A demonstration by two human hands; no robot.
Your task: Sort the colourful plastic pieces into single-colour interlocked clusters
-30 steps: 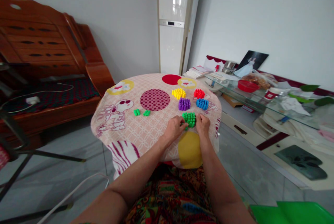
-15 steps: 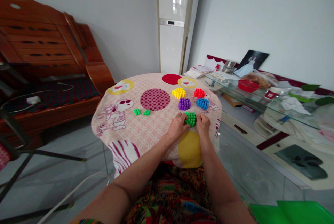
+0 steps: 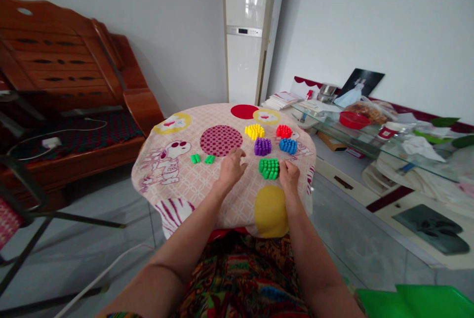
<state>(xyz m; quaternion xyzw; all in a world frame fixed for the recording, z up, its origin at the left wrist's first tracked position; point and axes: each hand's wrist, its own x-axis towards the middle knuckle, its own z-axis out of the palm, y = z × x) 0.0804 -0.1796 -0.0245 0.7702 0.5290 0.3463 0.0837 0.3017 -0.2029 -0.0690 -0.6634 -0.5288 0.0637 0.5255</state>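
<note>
The curled right hand [image 3: 289, 175], its grip unclear, seems to be steadying the green cluster [image 3: 268, 168] toward the surface's [image 3: 203, 194] right edge; the loosely open left hand [image 3: 233, 162] would need a leftward reach and pinch for the loose green pieces [image 3: 209, 159].

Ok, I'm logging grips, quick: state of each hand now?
Left hand: open, nothing visible in it.
Right hand: curled at the edge of the green peg cluster; grip cannot be told.
</note>
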